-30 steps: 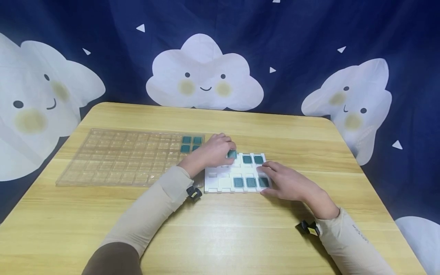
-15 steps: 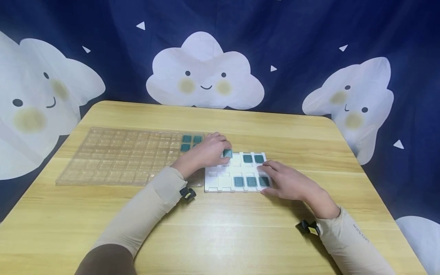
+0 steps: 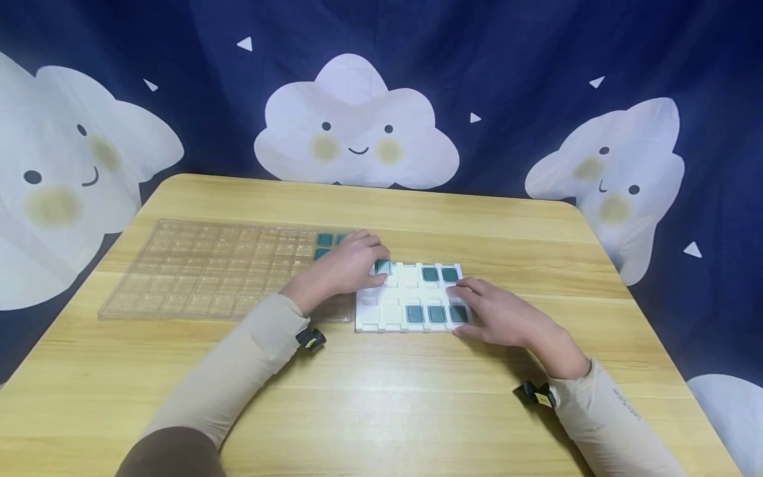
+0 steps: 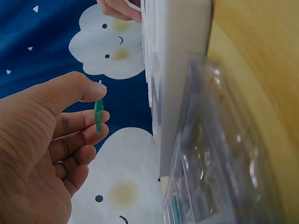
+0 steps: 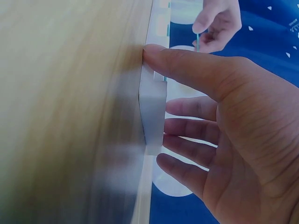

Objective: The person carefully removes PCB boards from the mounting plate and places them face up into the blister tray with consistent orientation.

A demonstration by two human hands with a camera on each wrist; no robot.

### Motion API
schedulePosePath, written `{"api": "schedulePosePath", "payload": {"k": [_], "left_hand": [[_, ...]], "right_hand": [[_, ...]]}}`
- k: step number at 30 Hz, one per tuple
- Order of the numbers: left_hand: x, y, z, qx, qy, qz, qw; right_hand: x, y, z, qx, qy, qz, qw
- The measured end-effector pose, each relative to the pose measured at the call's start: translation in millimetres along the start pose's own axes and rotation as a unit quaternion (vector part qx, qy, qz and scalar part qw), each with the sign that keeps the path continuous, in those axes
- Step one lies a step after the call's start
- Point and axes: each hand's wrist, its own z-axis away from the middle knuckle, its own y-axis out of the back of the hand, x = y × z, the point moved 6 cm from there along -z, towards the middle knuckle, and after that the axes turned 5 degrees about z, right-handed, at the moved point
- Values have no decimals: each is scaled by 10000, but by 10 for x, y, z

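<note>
Clear tray (image 3: 203, 265): lies flat on the worktop (image 3: 381, 404), stretching left from my left fingers (image 4: 77, 121).
Green squares (image 3: 324, 239): sit in its right end, just beyond those fingers, partly hidden by my hand.
Pinched square (image 4: 98, 114): I pinch it, raised, between left thumb and fingertips, apart from the white tray (image 3: 390, 315).
White tray: reaches right from below my left fingers.
Seated squares (image 3: 437, 314): two in the far row, three in the near, left of my right fingers (image 5: 196, 108).
Right fingers: spread loosely at the white tray's right end, thumb touching its near edge.
</note>
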Motion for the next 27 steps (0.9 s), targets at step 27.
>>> {"api": "schedulePosePath", "payload": {"k": [27], "left_hand": [[-264, 141, 237, 182, 121, 180, 9996]], "right_hand": [[-6, 15, 9, 12, 12, 13, 10000]]}}
